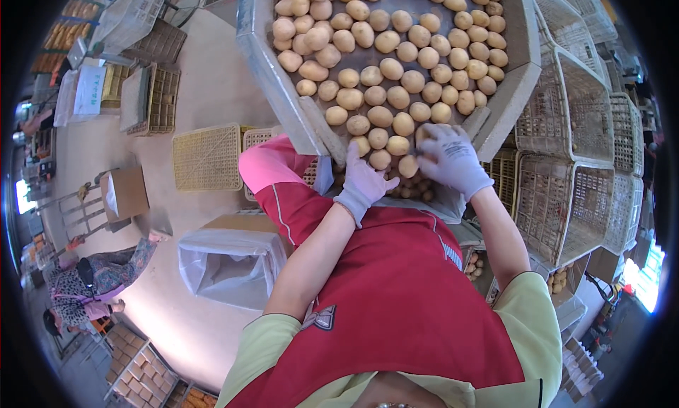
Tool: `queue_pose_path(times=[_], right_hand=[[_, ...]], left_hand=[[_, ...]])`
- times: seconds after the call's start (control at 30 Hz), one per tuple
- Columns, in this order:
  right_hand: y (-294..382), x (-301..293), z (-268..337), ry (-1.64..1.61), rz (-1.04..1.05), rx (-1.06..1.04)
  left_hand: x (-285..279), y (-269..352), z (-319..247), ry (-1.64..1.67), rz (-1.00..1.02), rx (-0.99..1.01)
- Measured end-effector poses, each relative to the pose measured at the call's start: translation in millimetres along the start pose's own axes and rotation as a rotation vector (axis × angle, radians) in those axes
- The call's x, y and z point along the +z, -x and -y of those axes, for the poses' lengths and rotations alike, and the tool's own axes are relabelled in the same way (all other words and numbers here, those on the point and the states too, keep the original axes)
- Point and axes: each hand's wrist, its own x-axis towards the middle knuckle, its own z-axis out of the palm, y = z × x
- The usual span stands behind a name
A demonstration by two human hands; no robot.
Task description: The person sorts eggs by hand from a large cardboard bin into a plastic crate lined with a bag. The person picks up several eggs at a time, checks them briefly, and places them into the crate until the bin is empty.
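Many potatoes (397,97) lie on a metal-sided sorting chute (276,84) that narrows toward my body. At the left of its mouth is my left hand (366,177) in a pale knit glove, fingers spread against the nearest potatoes; a firm hold on one does not show. My right hand (448,156), gloved the same way, curls over potatoes at the right of the mouth, its fingertips partly hidden. Between the hands, a few potatoes sit at the chute's lip. Below it, more potatoes (414,189) lie in a container with a plastic liner (448,209).
Stacked plastic crates (565,195) stand close on the right. At left are a yellow crate (207,158) and a carton with a clear liner (231,238). Farther left, another person (95,280) is near a hand cart (79,211) carrying a cardboard box (127,193).
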Motion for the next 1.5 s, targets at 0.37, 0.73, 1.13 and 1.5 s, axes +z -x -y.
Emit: queue_pose_path(times=[0.37, 0.73, 1.13, 1.5], right_hand=[[-21.1, 21.1, -4.4, 0.191, -0.314, -0.085], [-28.7, 17.0, -5.0, 0.093, 0.067, 0.111], [-32.7, 1.4, -33.0, -0.090, -0.249, 0.196], [-3.8, 4.5, 7.6, 0.139, 0.077, 0.090]], left_hand=[[-10.7, -9.2, -2.4, 0.205, 0.000, -0.031], [-16.3, -13.3, -1.1, 0.069, 0.078, -0.010], [-8.1, -10.2, 4.2, -0.026, -0.036, 0.036], [-21.1, -13.0, 2.4, 0.116, 0.050, -0.016]])
